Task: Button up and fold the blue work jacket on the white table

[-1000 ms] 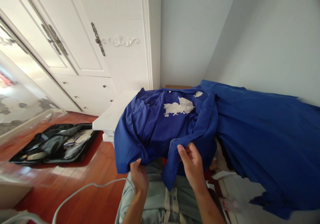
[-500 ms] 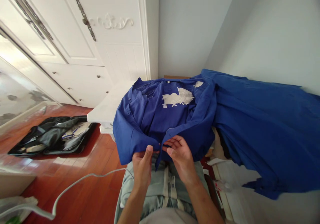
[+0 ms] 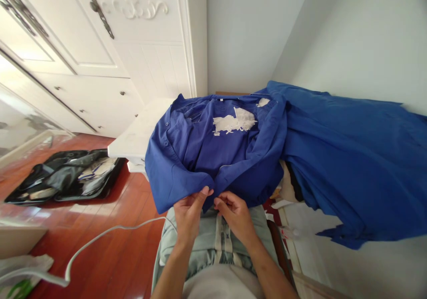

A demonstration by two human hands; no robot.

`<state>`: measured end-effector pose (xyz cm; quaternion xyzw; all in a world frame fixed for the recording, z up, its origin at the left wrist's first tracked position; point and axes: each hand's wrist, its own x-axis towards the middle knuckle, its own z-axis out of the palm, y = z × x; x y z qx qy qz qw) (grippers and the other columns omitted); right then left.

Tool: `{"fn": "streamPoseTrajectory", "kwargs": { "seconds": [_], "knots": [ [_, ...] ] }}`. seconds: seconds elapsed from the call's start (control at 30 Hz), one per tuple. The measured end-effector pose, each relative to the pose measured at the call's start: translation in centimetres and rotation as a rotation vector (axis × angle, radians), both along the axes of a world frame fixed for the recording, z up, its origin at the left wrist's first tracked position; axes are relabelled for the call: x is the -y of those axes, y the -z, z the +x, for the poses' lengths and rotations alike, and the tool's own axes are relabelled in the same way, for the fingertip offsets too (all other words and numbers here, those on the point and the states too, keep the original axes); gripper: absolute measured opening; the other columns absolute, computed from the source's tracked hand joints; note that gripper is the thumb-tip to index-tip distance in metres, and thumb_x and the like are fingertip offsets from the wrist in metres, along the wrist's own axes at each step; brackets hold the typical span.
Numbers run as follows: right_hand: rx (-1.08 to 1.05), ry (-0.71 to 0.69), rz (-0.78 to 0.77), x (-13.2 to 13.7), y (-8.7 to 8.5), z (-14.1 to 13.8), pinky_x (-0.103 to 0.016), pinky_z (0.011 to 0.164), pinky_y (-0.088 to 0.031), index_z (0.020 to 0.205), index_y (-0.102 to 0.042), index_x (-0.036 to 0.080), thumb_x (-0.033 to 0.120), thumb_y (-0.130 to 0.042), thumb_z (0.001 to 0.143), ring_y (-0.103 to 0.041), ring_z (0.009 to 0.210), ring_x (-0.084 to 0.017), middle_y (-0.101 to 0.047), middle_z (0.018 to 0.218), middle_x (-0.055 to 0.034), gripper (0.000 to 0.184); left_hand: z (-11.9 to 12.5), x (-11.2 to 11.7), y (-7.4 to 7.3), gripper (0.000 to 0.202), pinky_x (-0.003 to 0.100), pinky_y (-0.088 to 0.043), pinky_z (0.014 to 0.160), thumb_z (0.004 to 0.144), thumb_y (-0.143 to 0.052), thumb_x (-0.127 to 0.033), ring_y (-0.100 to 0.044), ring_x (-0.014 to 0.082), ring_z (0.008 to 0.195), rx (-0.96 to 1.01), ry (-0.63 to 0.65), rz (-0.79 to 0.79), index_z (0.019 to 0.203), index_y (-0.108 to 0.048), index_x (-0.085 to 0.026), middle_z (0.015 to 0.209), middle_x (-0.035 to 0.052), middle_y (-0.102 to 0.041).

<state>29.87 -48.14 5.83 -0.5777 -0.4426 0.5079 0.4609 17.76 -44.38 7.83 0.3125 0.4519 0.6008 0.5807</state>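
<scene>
A blue button-up shirt (image 3: 220, 145) lies spread with its front parted, the inside of its back showing a ragged white patch (image 3: 235, 122). At the near edge, my left hand (image 3: 189, 205) pinches the left front's cloth between thumb and fingers. Just beside it, my right hand (image 3: 234, 208) has its fingertips closed on the other front edge. The two hands are close together but apart. Whatever small part lies under the fingertips is hidden. Buttons show along the shirt's left edge.
Another blue garment (image 3: 353, 161) drapes over the right side. Below the shirt sits a grey-green bag (image 3: 187, 256) with straps. An open black suitcase (image 3: 63, 174) lies on the red wooden floor (image 3: 100, 263). A white cable (image 3: 110, 234) crosses at left, before white cabinets (image 3: 100, 58).
My right hand's fingers have drawn together from a looser, more open pose onto the cloth edge. My left hand has shifted slightly upward along its edge. The whole view has tilted a little.
</scene>
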Motion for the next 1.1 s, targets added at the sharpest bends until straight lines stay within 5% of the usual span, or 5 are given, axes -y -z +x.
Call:
{"fn": "streamPoseTrajectory", "kwargs": {
  "seconds": [0.1,0.2,0.4,0.53,1.1],
  "knots": [
    [0.120,-0.056,-0.013,-0.3,0.4,0.0,-0.005,0.062,-0.043,0.110,-0.067,0.006,0.049,-0.066,0.082,-0.059,0.077,-0.005,-0.063,0.093,-0.0076,0.052,-0.2,0.0,0.6,0.026,0.032,-0.059,0.073,0.064,-0.088,-0.035,-0.069,0.0192,0.070,-0.081,-0.027,0.004,0.079,-0.076,-0.018,0.076,0.0048,-0.074],
    [0.223,-0.096,-0.034,-0.4,1.1,-0.4,-0.004,0.059,-0.039,0.090,-0.070,0.004,0.045,-0.067,0.083,-0.056,0.071,-0.003,-0.062,0.080,-0.0069,0.042,-0.5,0.0,0.9,0.024,0.030,-0.057,0.075,0.064,-0.088,-0.032,-0.068,0.0186,0.072,-0.135,-0.064,0.034,0.081,-0.077,-0.019,0.078,0.0044,-0.074],
    [-0.188,-0.067,-0.133,-0.6,0.8,-1.0,-0.015,0.052,-0.050,0.102,-0.065,0.001,0.075,-0.062,0.077,-0.063,0.070,-0.012,-0.063,0.090,-0.0123,0.078,-0.8,-0.4,0.3,0.027,0.033,-0.057,0.078,0.064,-0.087,-0.033,-0.069,0.0205,0.073,-0.179,-0.099,0.084,0.080,-0.076,-0.015,0.079,0.0055,-0.075],
    [-0.240,0.055,-0.055,-0.6,-1.3,-0.3,-0.017,0.061,-0.056,0.104,-0.065,0.001,0.069,-0.071,0.073,-0.065,0.074,-0.012,-0.063,0.097,-0.0149,0.075,-0.8,-0.4,0.0,0.029,0.034,-0.058,0.080,0.063,-0.088,-0.034,-0.069,0.0215,0.076,-0.226,-0.086,0.096,0.081,-0.076,-0.015,0.082,0.0061,-0.075],
    [0.642,0.141,0.404,0.1,-3.7,-1.1,-0.012,0.065,-0.033,0.068,-0.061,0.008,0.036,-0.044,0.093,-0.045,0.064,-0.002,-0.054,0.067,-0.0053,0.041,-0.5,0.1,-0.1,0.029,0.035,-0.057,0.078,0.058,-0.088,-0.037,-0.068,0.0218,0.071,-0.295,-0.159,0.034,0.074,-0.075,-0.018,0.075,0.0041,-0.074]
  ]
}}
